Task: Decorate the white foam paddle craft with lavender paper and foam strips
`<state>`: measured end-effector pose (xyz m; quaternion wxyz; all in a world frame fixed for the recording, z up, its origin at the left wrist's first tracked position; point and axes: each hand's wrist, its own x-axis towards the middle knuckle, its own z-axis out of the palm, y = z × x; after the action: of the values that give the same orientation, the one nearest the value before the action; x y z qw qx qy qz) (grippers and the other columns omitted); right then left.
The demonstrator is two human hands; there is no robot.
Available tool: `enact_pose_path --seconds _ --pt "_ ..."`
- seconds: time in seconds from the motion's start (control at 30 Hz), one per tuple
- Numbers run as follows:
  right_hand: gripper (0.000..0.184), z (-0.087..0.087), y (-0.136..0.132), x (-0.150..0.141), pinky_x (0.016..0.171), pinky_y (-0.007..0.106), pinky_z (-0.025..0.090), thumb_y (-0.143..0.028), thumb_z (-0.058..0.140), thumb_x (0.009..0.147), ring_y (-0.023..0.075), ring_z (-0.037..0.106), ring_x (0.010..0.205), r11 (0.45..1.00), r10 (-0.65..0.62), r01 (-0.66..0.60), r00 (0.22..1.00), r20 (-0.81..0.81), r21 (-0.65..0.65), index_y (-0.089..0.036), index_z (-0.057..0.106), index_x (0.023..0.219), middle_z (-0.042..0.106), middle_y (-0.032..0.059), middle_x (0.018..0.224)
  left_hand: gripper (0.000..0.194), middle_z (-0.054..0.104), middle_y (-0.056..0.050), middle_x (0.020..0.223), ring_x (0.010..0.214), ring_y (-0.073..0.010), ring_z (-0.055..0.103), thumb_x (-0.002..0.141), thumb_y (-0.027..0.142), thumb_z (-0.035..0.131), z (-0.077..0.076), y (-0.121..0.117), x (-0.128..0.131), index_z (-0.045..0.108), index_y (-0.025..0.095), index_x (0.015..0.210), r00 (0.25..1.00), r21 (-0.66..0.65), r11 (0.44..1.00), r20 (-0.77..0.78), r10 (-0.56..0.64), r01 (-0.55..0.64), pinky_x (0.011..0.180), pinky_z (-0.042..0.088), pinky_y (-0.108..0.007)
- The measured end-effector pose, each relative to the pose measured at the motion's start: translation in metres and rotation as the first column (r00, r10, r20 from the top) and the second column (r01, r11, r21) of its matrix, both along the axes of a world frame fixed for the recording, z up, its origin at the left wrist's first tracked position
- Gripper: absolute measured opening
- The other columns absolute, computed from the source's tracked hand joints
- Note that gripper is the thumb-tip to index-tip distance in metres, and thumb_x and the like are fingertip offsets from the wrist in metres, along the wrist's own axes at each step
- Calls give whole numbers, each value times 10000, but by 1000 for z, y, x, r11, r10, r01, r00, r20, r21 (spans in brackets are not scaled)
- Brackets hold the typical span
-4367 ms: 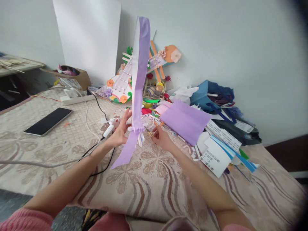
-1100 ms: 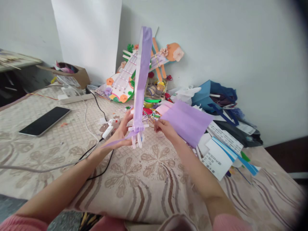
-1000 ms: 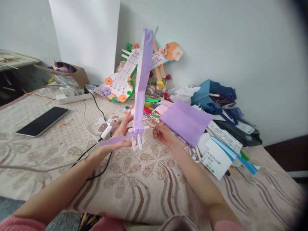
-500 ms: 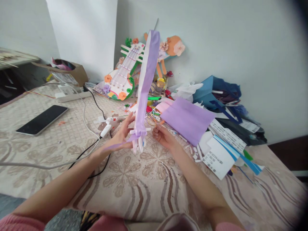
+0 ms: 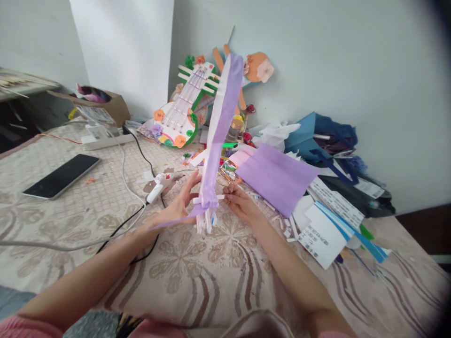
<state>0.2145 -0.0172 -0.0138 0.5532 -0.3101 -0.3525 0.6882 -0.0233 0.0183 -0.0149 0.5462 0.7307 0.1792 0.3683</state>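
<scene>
My left hand (image 5: 180,206) is closed round the lower end of a long purple-and-white paper craft piece (image 5: 222,126), which stands upright and leans slightly right. A thin purple paper strip (image 5: 172,222) hangs from its base across my left wrist. Several white legs show at the bottom, and a short white stick (image 5: 221,197) juts out sideways on the right. The fingertips of my right hand (image 5: 239,202) are pinched together at the end of that stick. Left of my left hand lies a white glue gun (image 5: 159,185).
Purple paper (image 5: 276,178) and printed cards (image 5: 326,234) lie to the right, near a blue bag (image 5: 303,134). A decorated guitar-shaped craft (image 5: 181,105) leans at the back. On the left are a phone (image 5: 62,176), a power strip (image 5: 105,141), cables and a cardboard box (image 5: 109,110).
The purple-and-white piece has shifted slightly right and down and leans more to the right. My right hand has come from beside the piece to the white stick's end.
</scene>
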Motion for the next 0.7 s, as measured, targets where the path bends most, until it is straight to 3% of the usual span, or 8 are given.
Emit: enact_pose_path --seconds 0.3,0.47,0.53,0.6,0.7 --pt "404 8 -2 -2 614 236 430 -389 860 671 106 485 663 995 -69 60 991 112 83 -230 496 744 507 -36 738 1204 154 -78 1642 1511 -440 110 667 461 837 -8 -3 6 27 427 1557 999 35 999 41 -33 32 1122 336 -631" --pt "384 32 -4 -2 608 250 388 -410 820 741 115 450 616 959 -214 165 955 204 232 -246 474 757 488 -55 660 1206 181 -118 1633 1503 -403 199 667 407 852 -6 -7 9 41 418 1559 998 27 999 54 -26 25 1105 383 -608" --pt "334 46 -8 -4 724 287 441 -444 778 784 145 530 749 907 -321 201 899 298 371 -256 503 815 568 -18 790 1199 199 -106 1632 1497 -399 223 663 402 854 -5 -9 9 56 424 1558 998 36 999 59 -11 9 1096 406 -590" --pt "299 59 -10 -9 888 350 459 -503 707 832 204 568 1044 848 -403 167 819 407 503 -263 543 904 596 53 1113 1182 221 -93 1628 1488 -407 241 668 400 850 -3 -10 9 72 422 1557 999 44 999 49 0 -2 1089 421 -581" --pt "485 65 -9 -17 1061 416 405 -528 729 799 248 442 1349 830 -385 109 822 420 547 -339 488 1175 422 56 1458 1158 203 -84 1640 1496 -413 219 685 403 837 -1 -11 10 77 417 1559 999 37 999 37 9 -10 1090 425 -575"
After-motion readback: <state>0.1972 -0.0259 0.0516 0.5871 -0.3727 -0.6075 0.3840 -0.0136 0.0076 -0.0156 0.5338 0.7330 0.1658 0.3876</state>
